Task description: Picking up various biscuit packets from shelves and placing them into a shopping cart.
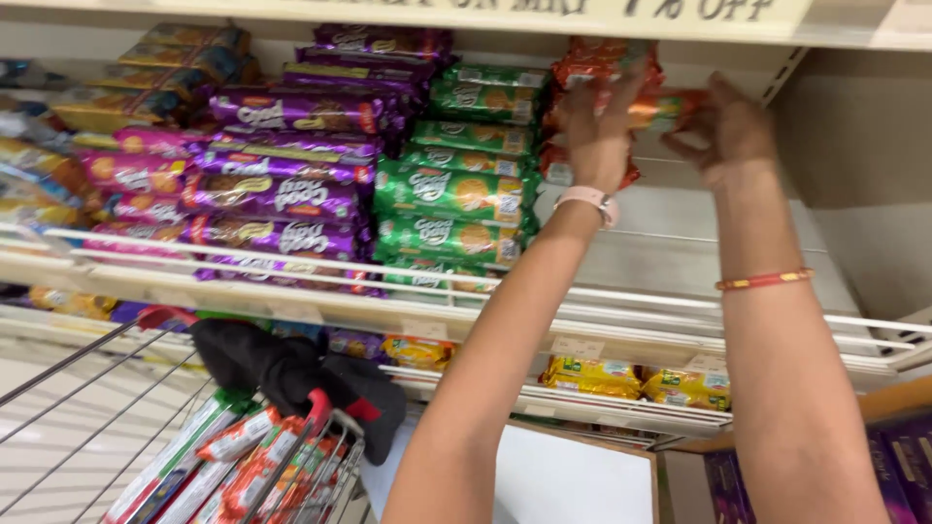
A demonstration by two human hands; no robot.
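Both hands, left hand (599, 121) and right hand (726, 126), clasp orange biscuit packet (662, 107) between them, seemingly atop orange stack (592, 68).

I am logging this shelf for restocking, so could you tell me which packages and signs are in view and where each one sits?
Orange packet: long, held by left hand and right hand.
Purple packs: stacked, shelf left.
Green packs: stacked, centre.
Yellow packs: lower shelf.
Sign strip: pale, top edge.
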